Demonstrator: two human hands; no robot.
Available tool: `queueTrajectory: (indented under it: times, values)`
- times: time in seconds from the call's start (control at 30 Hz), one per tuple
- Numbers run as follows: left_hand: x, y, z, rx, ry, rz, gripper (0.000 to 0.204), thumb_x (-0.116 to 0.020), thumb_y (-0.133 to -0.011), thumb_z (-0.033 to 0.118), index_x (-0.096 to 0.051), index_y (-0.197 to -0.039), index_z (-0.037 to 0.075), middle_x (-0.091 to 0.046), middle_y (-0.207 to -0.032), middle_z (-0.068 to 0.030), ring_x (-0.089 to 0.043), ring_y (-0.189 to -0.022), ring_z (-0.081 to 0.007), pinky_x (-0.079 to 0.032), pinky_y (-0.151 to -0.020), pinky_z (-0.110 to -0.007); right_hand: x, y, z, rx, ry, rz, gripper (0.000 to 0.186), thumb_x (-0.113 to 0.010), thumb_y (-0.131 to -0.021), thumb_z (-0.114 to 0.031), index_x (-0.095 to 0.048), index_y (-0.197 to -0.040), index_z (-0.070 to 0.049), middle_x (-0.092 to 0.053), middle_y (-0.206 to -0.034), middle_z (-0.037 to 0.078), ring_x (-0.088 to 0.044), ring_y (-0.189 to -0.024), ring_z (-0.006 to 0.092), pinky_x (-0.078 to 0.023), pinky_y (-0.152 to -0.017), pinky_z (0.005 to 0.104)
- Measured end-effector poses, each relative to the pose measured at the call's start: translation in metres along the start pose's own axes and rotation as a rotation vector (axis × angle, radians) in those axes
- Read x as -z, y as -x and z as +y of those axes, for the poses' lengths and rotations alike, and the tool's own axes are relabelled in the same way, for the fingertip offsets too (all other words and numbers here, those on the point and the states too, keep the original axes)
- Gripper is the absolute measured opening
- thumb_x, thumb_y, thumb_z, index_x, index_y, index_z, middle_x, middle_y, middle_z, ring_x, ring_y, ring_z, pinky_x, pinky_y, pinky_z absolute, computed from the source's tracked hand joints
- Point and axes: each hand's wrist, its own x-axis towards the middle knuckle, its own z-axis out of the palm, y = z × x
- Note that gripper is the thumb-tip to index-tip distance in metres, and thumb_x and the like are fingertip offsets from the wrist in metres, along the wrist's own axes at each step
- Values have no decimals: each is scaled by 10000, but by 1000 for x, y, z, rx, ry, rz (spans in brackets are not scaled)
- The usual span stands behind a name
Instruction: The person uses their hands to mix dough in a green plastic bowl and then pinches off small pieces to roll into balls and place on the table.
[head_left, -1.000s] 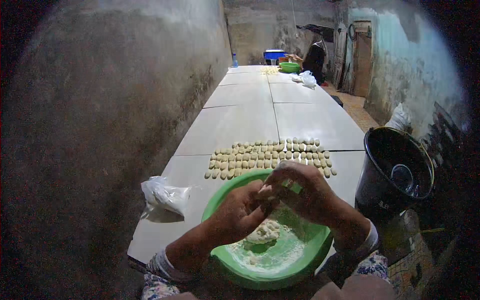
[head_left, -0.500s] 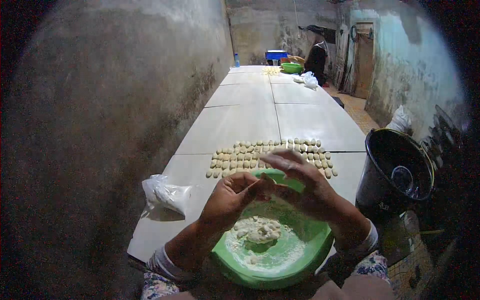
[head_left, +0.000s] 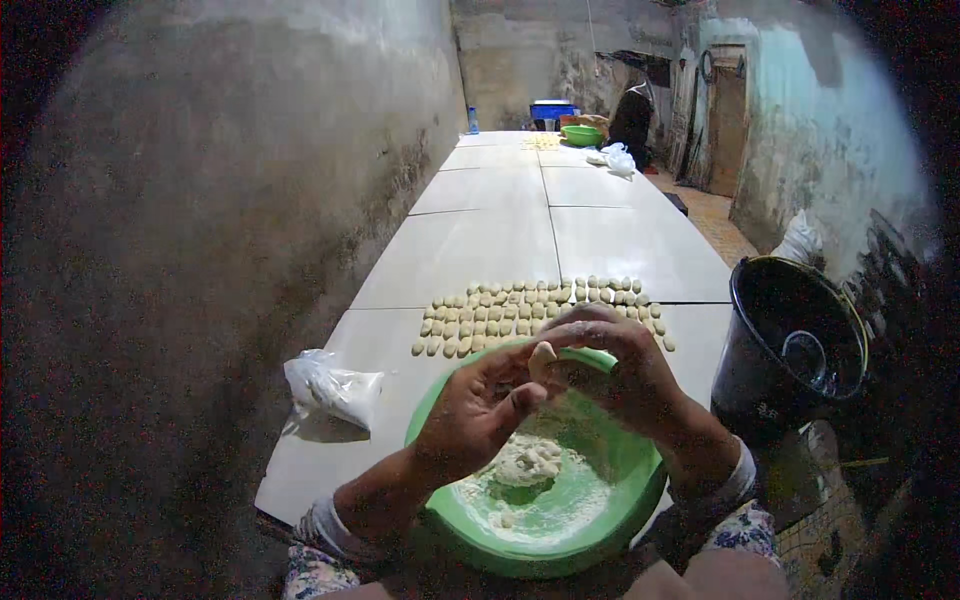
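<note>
Standing here, I see two bare hands (head_left: pixel 468 415) meeting at a small pale dough piece (head_left: pixel 541 361) above a round green plastic bowl (head_left: pixel 630 488) (floury inside).

A stained grey wall (head_left: pixel 260 200) flanked the long white table (head_left: pixel 470 255); opposite, a brown door (head_left: pixel 727 135) adjoined a blotched turquoise wall (head_left: pixel 795 150) above floor tiles (head_left: pixel 708 215).

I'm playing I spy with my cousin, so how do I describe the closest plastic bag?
Find the long white table, then the green bowl at its near end. Left of that bowl lies the see-through plastic bag with white contents. Unlike the other bag, toward the far end, it's near, on the left.
</note>
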Motion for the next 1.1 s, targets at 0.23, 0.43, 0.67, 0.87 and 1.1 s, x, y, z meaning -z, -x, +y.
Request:
queueTrajectory:
  times: [0.23, 0.43, 0.67, 0.87, 1.1]
  values:
    - [7, 3, -5, 116, -330, -77, 376, -456, -959, 320, -576, -1059, -23, -633, -910, -90, -596, -849, -140, -474, -772, -283, 6, 3, -6, 21, 20, 10, 247, -643, -793, -189, -595, -1017, -96, -621, -887, 122, -605, -845, 281, -480, -754, 366]
    - [2, 1, 6, 114, -406, -246, 410, -389, -973, 350, -547, -1009, -26, -601, -875, -141, -585, -833, -156, -474, -739, -312, -3, 4, -2, -261, -159, -284, 203, -542, -911, -198, -529, -899, 4, -561, -783, 73, -531, -740, 145, -439, -683, 304]
    - [12, -2, -1, 196, -531, -332, 359, -432, -951, 319, -530, -1008, -21, -572, -841, -130, -556, -804, -162, -453, -736, -309, 9, -2, -5, -264, -197, -277, 280, -437, -957, -241, -513, -867, 13, -535, -755, 89, -460, -725, 100, -415, -651, 288]
    - [6, 4, -11, 20, -406, -259, 292, -446, -932, 261, -526, -956, -19, -552, -813, -119, -526, -767, -170, -439, -710, -314, 1, 2, -9, -328, -176, -391, 304, -485, -941, -274, -513, -858, 17, -523, -688, 72, -466, -674, 95, -427, -624, 308]
    - [9, 3, -6, 254, -432, -257, 309, -431, -933, 268, -510, -973, -28, -552, -799, -134, -531, -741, -188, -436, -688, -318, 12, 2, -5, -431, -278, -450, 367, -439, -931, -338, -572, -991, -1, -622, -903, 169, -593, -843, 245, -454, -801, 365]
